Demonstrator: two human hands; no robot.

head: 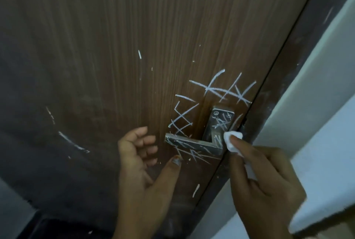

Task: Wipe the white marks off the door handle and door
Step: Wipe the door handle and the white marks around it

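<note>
White cloth, folded into a small white pad [233, 141], is pinched by the curled fingers of the right hand [263, 179] at the lower right. The front of the pad is pressed at the right end of the door handle [194, 145], just where the lever is joined to its back plate [221, 121]. The left hand [137, 154] is held beside the free end of the lever, apart from it; its fingers are loosely bent and nothing is held in them. Its thumb is stretched toward the door under the lever, but whether the tip touches the wood cannot be told.

The handle is of grey metal, and it is fixed near the right edge of the brown wooden door [115, 46]. Crossed white marks [224, 90] are seen on the lever, on the plate, and on the wood above, left of and below the handle. Some single white strokes are scattered further over the door. To the right of the door, a dark door frame [292, 62] is seen, and past it a pale wall [322, 89].
</note>
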